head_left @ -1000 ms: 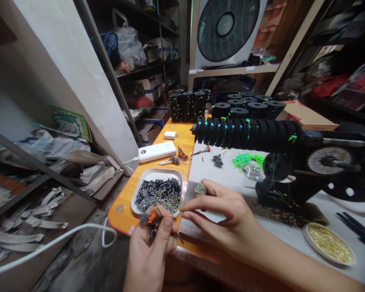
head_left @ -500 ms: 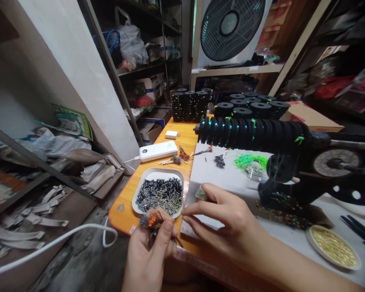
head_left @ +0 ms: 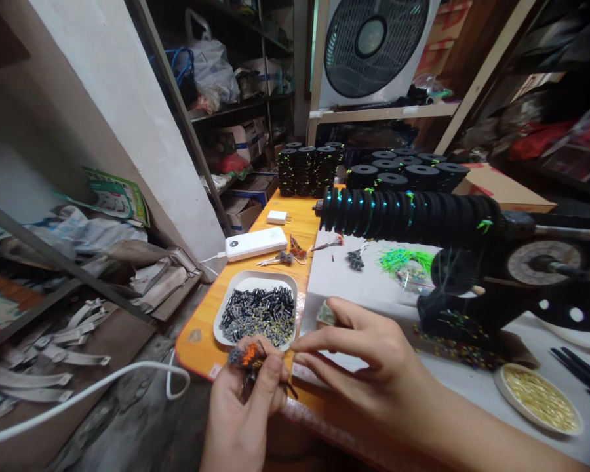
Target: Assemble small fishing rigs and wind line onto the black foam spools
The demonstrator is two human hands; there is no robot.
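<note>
Low in the middle, my left hand [head_left: 248,400] is closed round a small tufted bundle with a grey and orange tip [head_left: 246,356]. Dark thin stems stick out between its thumb and fingers. My right hand [head_left: 368,354] is just right of it, thumb and forefinger pinched together close to the bundle. What lies in that pinch, if anything, is too small to make out. A greenish-grey lump [head_left: 326,314] shows at the right hand's curled fingers; whether they grip it I cannot tell. Behind the left hand stands a white tray [head_left: 219,326] of small black, grey and yellow tubular pieces.
A black machine [head_left: 452,262] with ridged discs on its shaft occupies the right. More tufts [head_left: 356,259], a green fibre bundle [head_left: 407,261] and a white power bank [head_left: 255,244] lie behind the tray. A dish of gold pieces [head_left: 541,400] and black-handled tools [head_left: 580,370] are front right.
Both hands keep nearly the same pose. My left hand and the bundle have shifted very slightly right, and the right fingertips are a touch further left.
</note>
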